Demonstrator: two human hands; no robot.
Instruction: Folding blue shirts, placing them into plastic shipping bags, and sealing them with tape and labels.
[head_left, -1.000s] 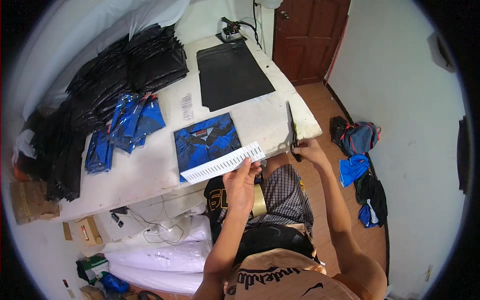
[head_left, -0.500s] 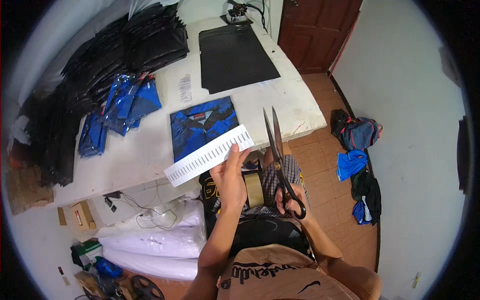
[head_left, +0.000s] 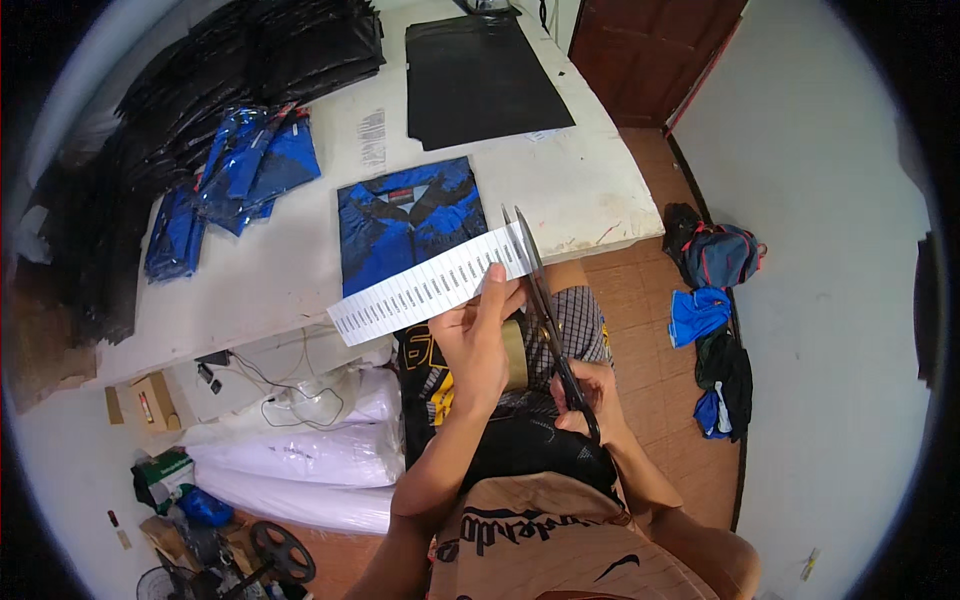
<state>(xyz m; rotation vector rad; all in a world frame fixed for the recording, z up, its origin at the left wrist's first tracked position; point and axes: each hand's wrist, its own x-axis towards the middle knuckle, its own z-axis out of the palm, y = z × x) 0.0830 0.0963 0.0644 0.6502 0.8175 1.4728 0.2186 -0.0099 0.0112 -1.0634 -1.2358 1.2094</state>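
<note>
— Left hand?
— Clamped on the white label strip, thumb on top near the end closest to the right hand
— And that one?
— Wrapped round the handles of the scissors, blades slightly apart, tips reaching past that strip end; can't tell if they touch it
— Around the grips?
— Folded blue shirt just beyond the left hand, on the white table; black sheet farther out

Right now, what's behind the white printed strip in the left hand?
Past the strip's upper edge, a folded blue-and-black shirt shows, lying on the white table. The strip covers the shirt's lower part; whatever else is directly behind it can't be seen.
</note>
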